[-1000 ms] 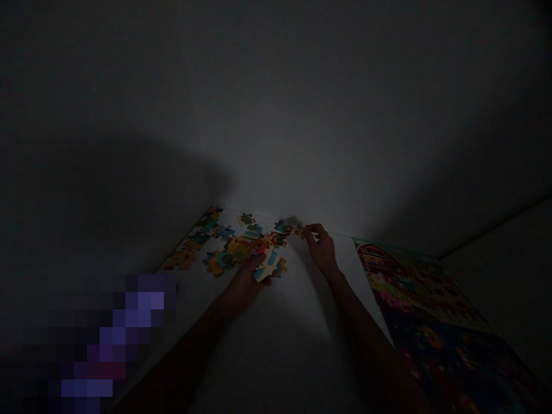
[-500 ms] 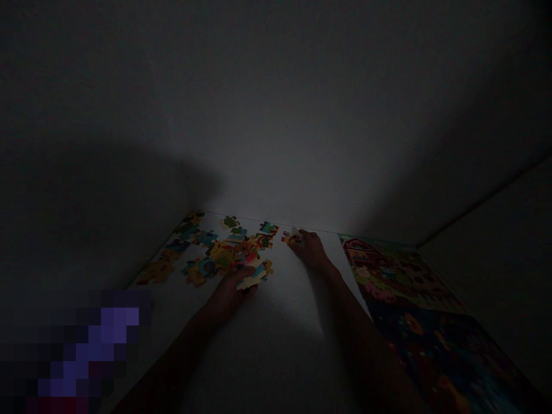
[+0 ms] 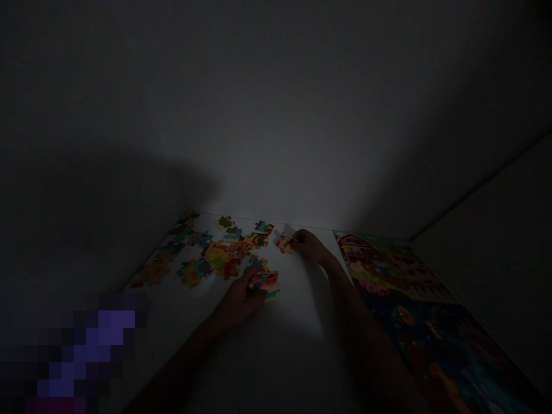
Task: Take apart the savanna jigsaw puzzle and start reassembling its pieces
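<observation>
The scene is very dark. My left hand is closed on a jigsaw puzzle piece with red, pink and pale blue print, low over the white surface. Further away and to the right, my right hand pinches another puzzle piece, coloured yellow, red and blue, at its right edge. Left of both hands lie several loose puzzle pieces, some overlapping, in yellow, orange, green and blue. One bluish puzzle piece lies just beyond my left hand's fingers.
To the right, two printed pictures lie on the white surface: a farm scene farther off and a dark blue picture nearer. A pale wall rises behind the far edge. A blurred-out patch covers the lower left.
My left hand has shifted slightly right and nearer, and a red-pink piece now shows in it instead of a cream-blue one. The right hand's piece has turned and moved slightly left and nearer.
</observation>
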A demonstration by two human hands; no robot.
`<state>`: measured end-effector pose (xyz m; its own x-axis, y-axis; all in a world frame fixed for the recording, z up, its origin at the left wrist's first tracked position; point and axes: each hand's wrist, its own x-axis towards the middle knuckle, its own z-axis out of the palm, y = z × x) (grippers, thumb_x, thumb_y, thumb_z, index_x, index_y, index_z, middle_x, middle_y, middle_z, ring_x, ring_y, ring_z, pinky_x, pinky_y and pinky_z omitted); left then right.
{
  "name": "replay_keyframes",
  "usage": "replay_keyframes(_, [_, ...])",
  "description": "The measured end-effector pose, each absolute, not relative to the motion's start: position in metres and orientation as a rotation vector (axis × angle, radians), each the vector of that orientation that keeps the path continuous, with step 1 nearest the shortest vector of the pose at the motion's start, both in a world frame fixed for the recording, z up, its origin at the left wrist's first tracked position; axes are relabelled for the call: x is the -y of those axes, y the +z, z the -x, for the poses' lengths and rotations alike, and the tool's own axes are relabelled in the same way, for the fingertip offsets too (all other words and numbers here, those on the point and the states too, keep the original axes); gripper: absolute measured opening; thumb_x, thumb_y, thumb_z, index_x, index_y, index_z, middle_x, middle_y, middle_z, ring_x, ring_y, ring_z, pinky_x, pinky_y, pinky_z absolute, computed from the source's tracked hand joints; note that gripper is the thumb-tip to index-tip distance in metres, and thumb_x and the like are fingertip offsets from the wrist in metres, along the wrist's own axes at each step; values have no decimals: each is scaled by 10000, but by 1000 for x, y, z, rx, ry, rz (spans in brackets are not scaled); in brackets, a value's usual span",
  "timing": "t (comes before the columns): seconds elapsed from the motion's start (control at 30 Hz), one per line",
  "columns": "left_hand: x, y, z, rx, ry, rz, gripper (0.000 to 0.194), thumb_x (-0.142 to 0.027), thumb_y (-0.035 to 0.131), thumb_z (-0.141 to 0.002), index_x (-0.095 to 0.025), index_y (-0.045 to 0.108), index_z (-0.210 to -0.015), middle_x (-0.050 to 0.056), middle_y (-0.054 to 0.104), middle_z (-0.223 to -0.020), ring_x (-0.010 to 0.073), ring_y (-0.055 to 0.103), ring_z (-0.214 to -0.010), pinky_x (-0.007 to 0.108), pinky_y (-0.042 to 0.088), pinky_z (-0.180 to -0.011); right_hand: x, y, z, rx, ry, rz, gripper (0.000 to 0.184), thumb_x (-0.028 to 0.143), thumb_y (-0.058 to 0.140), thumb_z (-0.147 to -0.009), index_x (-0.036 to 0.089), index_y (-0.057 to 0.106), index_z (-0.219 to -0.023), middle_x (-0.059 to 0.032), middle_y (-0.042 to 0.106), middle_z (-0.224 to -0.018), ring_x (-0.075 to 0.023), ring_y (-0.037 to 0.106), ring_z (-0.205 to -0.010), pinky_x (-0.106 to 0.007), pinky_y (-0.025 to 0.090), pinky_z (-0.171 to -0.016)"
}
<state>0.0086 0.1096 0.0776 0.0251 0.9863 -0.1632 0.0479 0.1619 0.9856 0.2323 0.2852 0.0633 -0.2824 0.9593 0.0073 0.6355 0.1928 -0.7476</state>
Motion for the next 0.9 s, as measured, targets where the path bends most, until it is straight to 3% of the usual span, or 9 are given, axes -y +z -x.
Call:
replay_keyframes(0.13, [-104,75,-4,-953,784,-989,461,-332,759,-698,-207,590,-1108,12,678,-755,126,571,-448,208,347,-396,-280,64,-218,1982,762,1462,260,218,610,-756,162,612,-1010,-116,626,-1091,-237,570,-1042,-395,435,-922])
replay_keyframes(0.23, [-102,79,-1,-672,535,-992,401,-382,790,-679,-201,600,-982,24,691,-775,90,544,-443,184,301,-385,-269,67,-201,2150,897,1342,270,263,705,-725,187,665,-981,-77,636,-1035,-227,593,-991,-384,450,-924])
replay_keyframes(0.4, [-104,87,3,-510,375,-1015,451,-504,812,-657,-197,629,-932,32,699,-732,93,513,-445,199,275,-381,-239,78,-173,2575,955,1238,761,393,874,-557,166,580,-1221,-144,532,-1228,-301,524,-1143,-431,442,-969])
replay_keyframes(0.6, [-103,88,4,-544,437,-959,438,-492,828,-620,-203,636,-887,11,676,-696,92,495,-444,220,329,-424,-225,84,-160,2712,831,1289,431,252,793,-660,160,599,-1034,-122,552,-1102,-259,562,-979,-383,468,-858])
replay_keyframes(0.8, [-104,86,5,-535,442,-979,387,-458,794,-655,-200,639,-899,20,680,-713,100,510,-464,221,315,-413,-230,86,-164,2555,1006,1428,474,256,861,-479,190,579,-854,-49,586,-943,-190,554,-795,-297,463,-675])
replay_keyframes(0.9, [-106,84,5,-499,414,-996,416,-474,797,-670,-210,626,-941,20,696,-732,101,527,-451,209,286,-386,-239,90,-177,2471,1069,1491,303,235,794,-546,206,561,-737,0,599,-752,-151,523,-653,-260,407,-572])
